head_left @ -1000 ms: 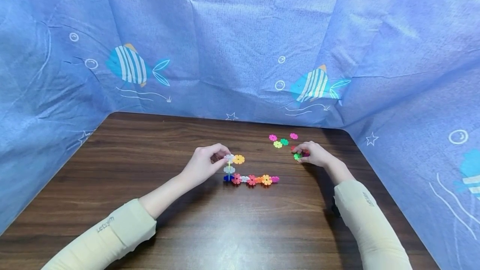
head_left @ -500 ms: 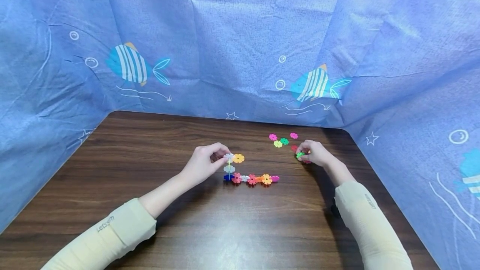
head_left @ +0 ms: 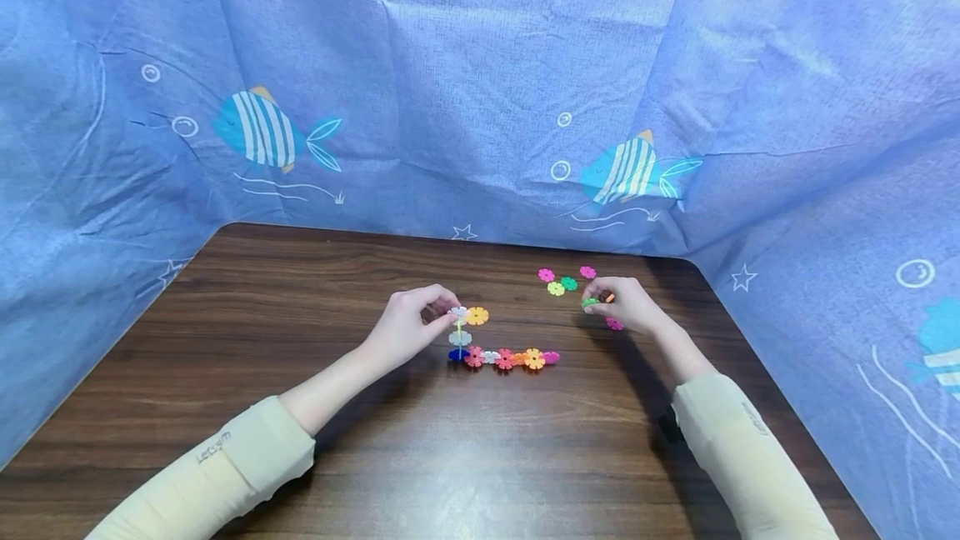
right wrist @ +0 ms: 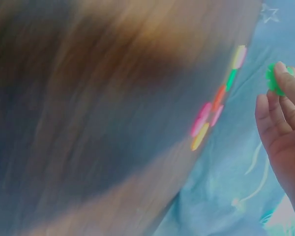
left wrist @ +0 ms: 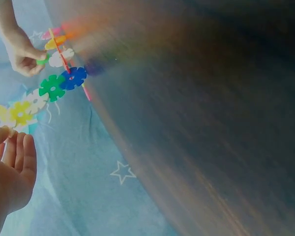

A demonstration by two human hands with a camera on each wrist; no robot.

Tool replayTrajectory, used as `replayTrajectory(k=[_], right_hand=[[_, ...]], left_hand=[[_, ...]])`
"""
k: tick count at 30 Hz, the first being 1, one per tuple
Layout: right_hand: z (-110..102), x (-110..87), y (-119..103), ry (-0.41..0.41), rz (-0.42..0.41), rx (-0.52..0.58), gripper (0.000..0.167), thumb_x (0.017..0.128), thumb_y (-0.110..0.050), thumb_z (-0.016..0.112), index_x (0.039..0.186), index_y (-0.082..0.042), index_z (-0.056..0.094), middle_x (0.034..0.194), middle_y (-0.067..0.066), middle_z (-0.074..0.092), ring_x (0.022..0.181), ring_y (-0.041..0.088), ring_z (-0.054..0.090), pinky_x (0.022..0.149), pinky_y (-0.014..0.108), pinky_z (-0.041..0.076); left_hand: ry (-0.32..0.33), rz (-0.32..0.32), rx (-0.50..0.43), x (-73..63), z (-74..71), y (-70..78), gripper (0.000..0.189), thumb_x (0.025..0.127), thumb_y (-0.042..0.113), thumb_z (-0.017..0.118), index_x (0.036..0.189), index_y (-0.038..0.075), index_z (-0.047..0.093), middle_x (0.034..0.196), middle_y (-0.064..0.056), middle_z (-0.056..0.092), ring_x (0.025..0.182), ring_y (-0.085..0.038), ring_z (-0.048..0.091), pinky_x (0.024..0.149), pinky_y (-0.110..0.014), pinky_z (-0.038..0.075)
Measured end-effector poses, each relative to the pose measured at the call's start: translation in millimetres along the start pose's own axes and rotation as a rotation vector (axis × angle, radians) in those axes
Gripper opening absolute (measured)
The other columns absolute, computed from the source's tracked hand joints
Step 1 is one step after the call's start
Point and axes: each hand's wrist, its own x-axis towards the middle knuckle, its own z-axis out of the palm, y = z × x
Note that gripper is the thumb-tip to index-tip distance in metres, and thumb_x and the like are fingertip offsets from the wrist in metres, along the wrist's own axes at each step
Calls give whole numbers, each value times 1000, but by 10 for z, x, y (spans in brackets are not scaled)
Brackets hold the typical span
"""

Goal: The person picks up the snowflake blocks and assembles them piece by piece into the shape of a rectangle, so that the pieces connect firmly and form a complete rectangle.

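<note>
My left hand (head_left: 412, 323) pinches the top of a standing chain of interlocking flower discs at a whitish disc (head_left: 457, 314). An orange-yellow disc (head_left: 477, 316) juts right from that top. Down the upright part are a pale disc (head_left: 460, 339), a green disc (left wrist: 51, 88) seen edge-on from the head, and a dark blue disc (head_left: 458, 354) at the base. From there a row of joined discs (head_left: 505, 359) runs right along the table. To the right, my right hand (head_left: 628, 304) pinches a loose green disc (right wrist: 272, 80) between thumb and fingers, above the table.
Loose flower discs lie at the back right: a yellow one (head_left: 556, 288), a green one (head_left: 569, 283) and a magenta one (head_left: 546, 274) among them. A pink disc (head_left: 615, 323) lies beneath my right hand. A blue fish-print cloth (head_left: 480, 107) hangs behind the wooden table (head_left: 337, 273).
My right hand has gripped the green disc and lifted it from the loose pieces, moving slightly left and back. The left hand stays on the chain's top.
</note>
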Motion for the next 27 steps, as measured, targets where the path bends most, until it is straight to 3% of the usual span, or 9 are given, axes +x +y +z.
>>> replayTrajectory(k=[11,16,27], right_hand=[[-24,39,-366,108,-32,91,12,77,-5,76,86,-11,69,75,2,65,70,7,57,64,24,51],[-25,58,-562,156,-46,129,11,78,-8,77,87,-10,71,76,1,67,69,6,58,63,22,50],[-6,64,-974,240,8,271,13,79,-17,77,89,-12,71,79,4,69,65,11,61,59,27,53]], left_hand=[[-11,-13,-4,10,33,-6,12,83,10,72,92,15,66,85,4,71,76,-6,65,63,-22,53],[-4,-1,1,1,40,-12,12,83,9,72,92,14,65,85,3,71,75,-6,65,62,-27,54],[-1,15,11,3,47,-4,12,84,11,72,93,14,65,86,4,72,78,-6,67,68,-26,55]])
